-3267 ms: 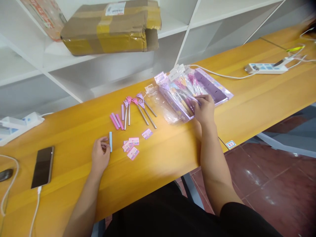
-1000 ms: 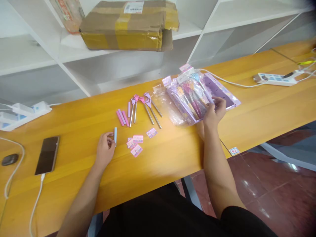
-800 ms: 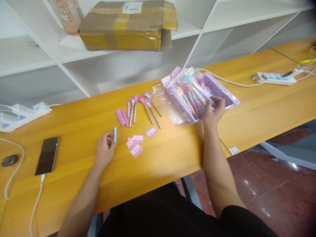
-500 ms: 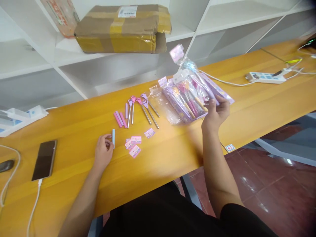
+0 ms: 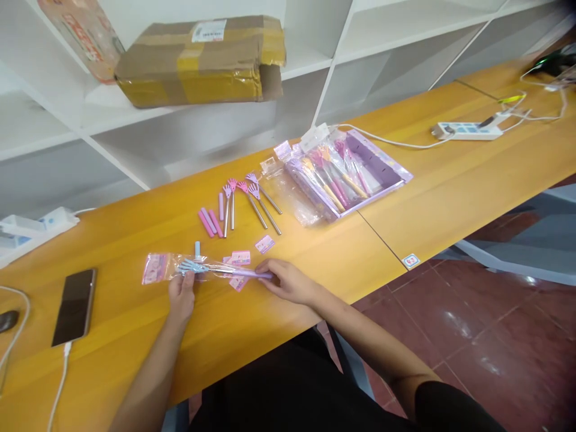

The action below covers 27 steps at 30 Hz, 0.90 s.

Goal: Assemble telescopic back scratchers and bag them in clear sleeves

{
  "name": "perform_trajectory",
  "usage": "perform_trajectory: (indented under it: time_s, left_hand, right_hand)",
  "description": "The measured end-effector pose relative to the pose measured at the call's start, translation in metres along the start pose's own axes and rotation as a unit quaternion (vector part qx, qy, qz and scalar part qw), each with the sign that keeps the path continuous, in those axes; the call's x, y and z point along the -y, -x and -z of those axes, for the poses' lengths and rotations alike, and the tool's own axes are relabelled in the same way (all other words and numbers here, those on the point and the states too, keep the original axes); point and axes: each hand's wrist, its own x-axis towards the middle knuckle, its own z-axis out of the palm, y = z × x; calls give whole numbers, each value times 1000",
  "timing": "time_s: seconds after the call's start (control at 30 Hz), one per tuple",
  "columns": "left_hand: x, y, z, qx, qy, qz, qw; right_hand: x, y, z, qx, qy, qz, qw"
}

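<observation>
A bagged back scratcher (image 5: 216,269) with a blue hand-shaped head and a purple handle lies across both my hands. My right hand (image 5: 288,282) is closed around the handle end. At the blue head, my left hand (image 5: 181,297) pinches the clear wrapper. Just behind the head stands out a light-blue handle tube (image 5: 197,249), partly covered by the bag. Small printed cards (image 5: 240,258) lie under and beside the scratcher, and one more card (image 5: 265,243) is apart to the right. Farther back are several unwrapped back scratchers (image 5: 254,191) and pink and purple handle tubes (image 5: 211,222).
A purple display box (image 5: 382,159) holds bagged scratchers at the back right, with an empty plastic bag (image 5: 299,201) beside it. A phone (image 5: 74,307) on a cable lies left. Power strips (image 5: 468,130) sit on the table; a taped carton (image 5: 193,63) is on the shelf.
My right hand has brought a bagged back scratcher from the display box leftward, in front of me. My left hand has left the light-blue tube and taken hold of the scratcher's head end.
</observation>
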Motion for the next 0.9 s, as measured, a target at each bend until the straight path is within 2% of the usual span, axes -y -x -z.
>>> perform_trajectory:
  time_s: [0.1,0.2,0.33,0.43,0.5,0.57,0.6,0.63,0.7,0.77,0.83,0.9]
  left_hand:
    - [1,-5,0,4,18,12,1000]
    - [-1,-10,-4,4,88,13,996]
    - [-7,-16,-10,0,154,-6,988]
    - [-15,-17,-11,41,140,-20,989]
    - [-20,-15,-12,50,106,-37,992]
    - [-23,-14,-12,11,34,-53,998]
    - [-24,-14,-13,-16,-13,-62,998]
    - [-25,-14,-13,-40,-62,-71,995]
    - [-25,-15,-12,-67,-154,-93,981]
    - [-24,-16,-11,-64,-228,-115,965]
    - [-25,-15,-10,-38,-293,-133,946]
    - [-26,-13,-10,-5,-340,-150,928]
  right_hand:
    - [-3,-1,6,-22,14,6,1000]
    - [-3,-3,8,-57,31,44,997]
    - [9,-2,24,-162,84,83,980]
    - [16,1,62,-272,159,60,947]
    - [11,2,100,-379,206,16,902]
    - [-6,3,143,-486,232,-32,842]
    - [-17,4,163,-521,240,-59,817]
    - [-29,5,182,-527,257,-92,805]
    - [-52,9,211,-467,322,-164,807]
    - [-67,10,225,-415,394,-191,797]
    - [-72,7,223,-397,436,-176,788]
    - [-69,-4,205,-381,434,-147,803]
